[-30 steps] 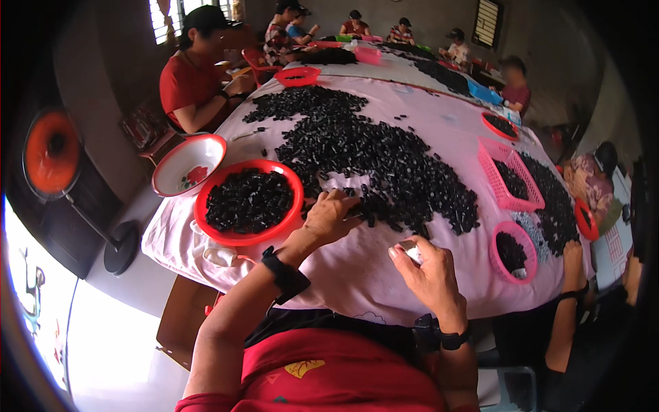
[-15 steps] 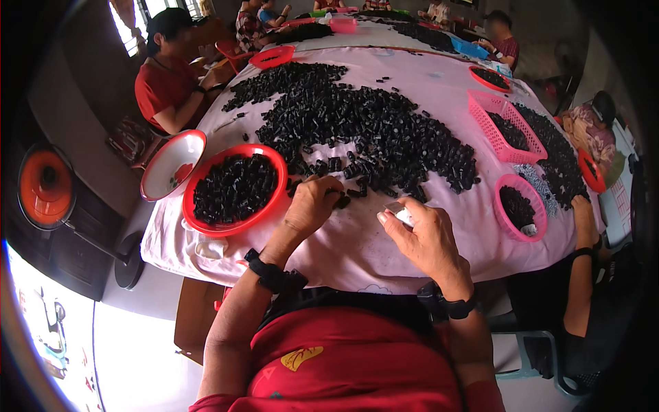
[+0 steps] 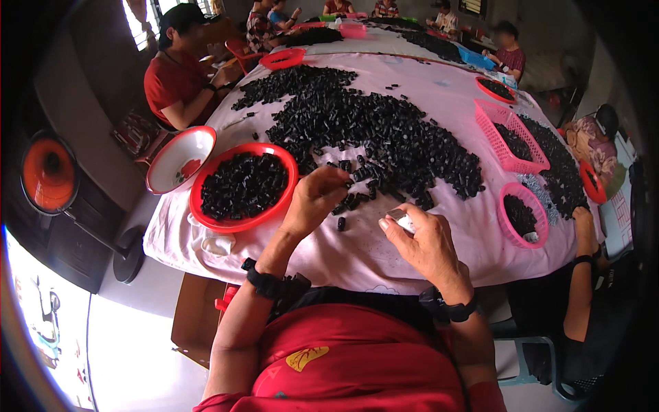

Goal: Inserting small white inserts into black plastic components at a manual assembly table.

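Observation:
A broad pile of small black cylindrical parts [image 3: 384,130] spreads over the pink tablecloth [image 3: 329,257] in front of me. My left hand [image 3: 316,200] is at the pile's near edge, thumb and fingers pinched together; I cannot make out what is between the fingertips. One loose black part [image 3: 341,224] lies on the cloth just right of that hand. In my right hand [image 3: 429,242] is a small flat blade-like piece with a white wrapping [image 3: 405,222], gripped between thumb and fingers. A red basin [image 3: 237,226] full of black parts stands left of my left hand.
A white bowl with a red rim [image 3: 161,168] tilts beside the basin. To the right stand a pink rectangular basket [image 3: 489,137] and a round pink basket [image 3: 506,223]. A co-worker's hand [image 3: 583,223] rests near another black heap. A person in red [image 3: 178,86] sits at left.
My left hand has risen slightly away from the near parts. The black part near its fingertips now lies apart on the cloth. My right hand keeps its hold, nearly still.

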A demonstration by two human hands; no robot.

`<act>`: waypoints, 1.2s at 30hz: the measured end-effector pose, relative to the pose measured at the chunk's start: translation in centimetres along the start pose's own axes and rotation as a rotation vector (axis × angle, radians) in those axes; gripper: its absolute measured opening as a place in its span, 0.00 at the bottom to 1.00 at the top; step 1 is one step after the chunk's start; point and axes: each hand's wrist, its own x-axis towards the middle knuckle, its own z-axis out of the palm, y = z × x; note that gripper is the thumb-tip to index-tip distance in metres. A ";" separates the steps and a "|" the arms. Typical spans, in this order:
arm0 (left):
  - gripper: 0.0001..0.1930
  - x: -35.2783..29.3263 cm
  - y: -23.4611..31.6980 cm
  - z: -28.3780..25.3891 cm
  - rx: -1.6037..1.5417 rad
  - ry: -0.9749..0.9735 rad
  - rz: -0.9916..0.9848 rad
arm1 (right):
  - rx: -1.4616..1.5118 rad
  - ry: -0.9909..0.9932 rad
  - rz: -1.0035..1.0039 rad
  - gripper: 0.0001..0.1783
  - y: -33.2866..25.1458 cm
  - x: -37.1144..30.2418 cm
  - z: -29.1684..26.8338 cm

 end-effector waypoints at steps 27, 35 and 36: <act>0.17 -2.3 6.4 3.4 -0.695 -0.402 -0.224 | 0.416 0.112 -0.039 0.08 -2.6 0.1 -1.3; 0.12 -2.4 6.5 3.7 -0.776 -0.408 -0.235 | 0.422 0.249 -0.080 0.07 -1.6 -0.3 -0.7; 0.12 -2.4 6.5 3.6 -0.778 -0.401 -0.230 | 0.405 0.243 -0.093 0.08 -1.6 -0.4 -0.8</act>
